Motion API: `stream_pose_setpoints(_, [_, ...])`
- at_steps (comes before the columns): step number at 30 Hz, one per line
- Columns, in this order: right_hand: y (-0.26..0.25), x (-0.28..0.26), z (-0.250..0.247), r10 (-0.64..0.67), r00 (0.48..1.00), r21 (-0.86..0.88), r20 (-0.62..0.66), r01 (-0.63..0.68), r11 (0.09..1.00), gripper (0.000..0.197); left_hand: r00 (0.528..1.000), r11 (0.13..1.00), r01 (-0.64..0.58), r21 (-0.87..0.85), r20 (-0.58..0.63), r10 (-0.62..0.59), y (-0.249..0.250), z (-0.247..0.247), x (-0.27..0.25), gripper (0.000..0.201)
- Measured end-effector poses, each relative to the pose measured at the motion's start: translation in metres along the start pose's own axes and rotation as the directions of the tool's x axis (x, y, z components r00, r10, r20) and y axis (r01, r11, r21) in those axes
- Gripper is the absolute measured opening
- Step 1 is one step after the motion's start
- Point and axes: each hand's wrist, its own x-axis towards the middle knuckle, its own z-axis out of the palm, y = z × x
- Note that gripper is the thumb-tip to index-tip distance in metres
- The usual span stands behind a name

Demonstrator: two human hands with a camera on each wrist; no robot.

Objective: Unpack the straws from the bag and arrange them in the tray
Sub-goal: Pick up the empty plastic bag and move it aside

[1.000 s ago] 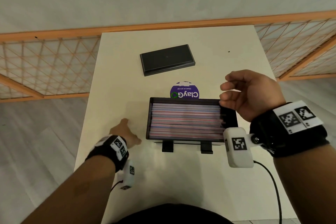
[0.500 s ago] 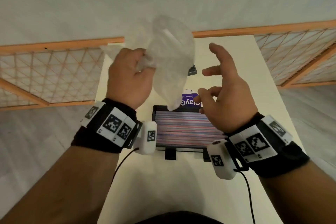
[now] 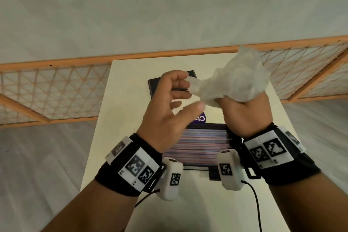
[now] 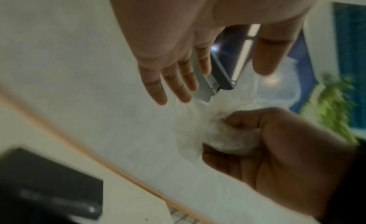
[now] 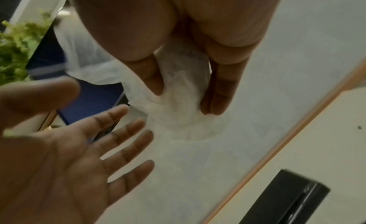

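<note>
left hand (image 3: pixel 169 111) grip released, fingers spread, just left of the crumpled bag (image 3: pixel 235 81), not clearly touching it. right hand (image 3: pixel 244 115) grip clenched round the bag's bunched lower end; the rest billows above that grip. bag looks empty, thin film: near weightless, limp, slippery, so take it by the bunched wad, not a loose edge. straws (image 3: pixel 199 141) lie packed flat in the tray (image 3: pixel 235 141) on the counter (image 3: pixel 122 100), below both grips.
</note>
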Motion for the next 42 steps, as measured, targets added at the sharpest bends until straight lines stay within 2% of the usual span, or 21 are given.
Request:
stream_pose_setpoints(1, [0.000,0.003,-0.003,-0.021,0.999,0.163,-0.041,0.028,0.986,0.009,0.995,0.984,-0.100,0.150,0.032,0.096,0.001,-0.002,-0.003,0.065])
stream_pose_setpoints(3, [-0.005,0.002,-0.005,-0.013,0.998,0.321,0.061,-0.007,0.947,0.019,0.965,0.916,-0.238,0.322,0.188,0.184,-0.002,-0.001,-0.003,0.086])
stream_pose_setpoints(5, [-0.016,0.002,-0.004,0.081,0.940,0.479,0.331,-0.241,0.844,0.019,0.941,0.911,-0.259,0.321,0.296,0.164,-0.004,0.010,-0.003,0.094])
stream_pose_setpoints(6, [-0.017,0.001,-0.004,0.029,0.905,0.522,0.425,-0.271,0.809,0.025,0.936,0.918,-0.269,0.291,0.304,0.178,-0.006,0.014,-0.002,0.092])
stream_pose_setpoints(8, [-0.009,-0.003,0.001,0.038,0.848,0.667,0.529,-0.443,0.599,0.020,0.947,0.921,-0.278,0.274,0.242,0.213,-0.010,0.019,-0.002,0.073])
stream_pose_setpoints(9, [-0.004,-0.005,0.005,0.046,0.899,0.690,0.436,-0.366,0.624,0.004,0.955,0.909,-0.278,0.311,0.192,0.226,-0.011,0.019,-0.001,0.059])
stream_pose_setpoints(11, [-0.007,-0.007,0.006,0.101,0.826,0.628,0.554,-0.495,0.600,0.036,0.968,0.853,-0.251,0.457,0.092,0.235,-0.018,0.017,0.002,0.029])
stream_pose_setpoints(12, [-0.009,-0.009,0.007,0.139,0.827,0.571,0.545,-0.488,0.660,0.041,0.971,0.822,-0.223,0.523,0.047,0.234,-0.022,0.015,0.004,0.021])
stream_pose_setpoints(15, [-0.013,-0.015,0.003,0.103,0.975,0.300,0.199,-0.161,0.940,0.069,0.972,0.742,-0.179,0.646,-0.002,0.237,-0.031,0.011,0.007,0.023])
stream_pose_setpoints(17, [-0.015,-0.020,0.003,-0.104,0.986,0.085,0.134,0.093,0.992,0.080,0.966,0.705,-0.212,0.677,0.036,0.255,-0.031,0.012,0.008,0.024])
stream_pose_setpoints(20, [-0.019,-0.025,0.009,-0.235,0.930,0.086,0.283,0.220,0.972,0.046,0.977,0.815,-0.195,0.545,0.029,0.213,-0.025,0.017,0.008,0.027])
stream_pose_setpoints(22, [-0.017,-0.020,0.011,-0.198,0.936,0.098,0.290,0.177,0.979,0.024,0.975,0.866,-0.179,0.467,-0.035,0.220,-0.024,0.021,0.007,0.026])
stream_pose_setpoints(24, [-0.015,-0.013,0.013,-0.160,0.948,0.078,0.277,0.144,0.987,0.034,0.967,0.886,-0.188,0.423,-0.078,0.242,-0.030,0.025,0.005,0.047])
stream_pose_setpoints(26, [-0.012,-0.011,0.016,-0.120,0.945,0.162,0.305,0.072,0.984,0.043,0.981,0.923,-0.172,0.344,-0.026,0.192,-0.033,0.024,0.004,0.082])
stream_pose_setpoints(28, [-0.011,-0.012,0.018,-0.040,0.938,0.282,0.343,-0.062,0.957,0.044,0.985,0.941,-0.171,0.291,0.081,0.154,-0.032,0.022,0.002,0.096])
stream_pose_setpoints(32, [-0.009,-0.014,0.022,0.180,0.873,0.465,0.454,-0.404,0.788,0.033,0.961,0.868,-0.275,0.413,0.098,0.257,-0.030,0.029,-0.006,0.077])
stream_pose_setpoints(34, [-0.005,-0.015,0.024,0.206,0.863,0.474,0.461,-0.436,0.765,0.028,0.961,0.857,-0.268,0.440,0.060,0.269,-0.031,0.030,-0.007,0.065])
stream_pose_setpoints(36, [0.000,-0.020,0.022,0.164,0.909,0.364,0.383,-0.312,0.877,0.045,0.971,0.873,-0.211,0.439,-0.011,0.240,-0.030,0.025,-0.003,0.050])
stream_pose_setpoints(38, [0.001,-0.028,0.019,-0.003,0.965,0.171,0.264,-0.044,0.984,0.073,0.974,0.875,-0.162,0.457,-0.069,0.216,-0.027,0.017,0.002,0.051])
stream_pose_setpoints(40, [-0.003,-0.035,0.017,-0.181,0.953,0.109,0.244,0.158,0.981,0.070,0.982,0.882,-0.128,0.454,-0.068,0.178,-0.025,0.015,0.004,0.058])
stream_pose_setpoints(42, [-0.002,-0.034,0.020,-0.199,0.938,0.129,0.285,0.169,0.977,0.050,0.987,0.904,-0.121,0.411,-0.045,0.152,-0.024,0.018,0.002,0.065])
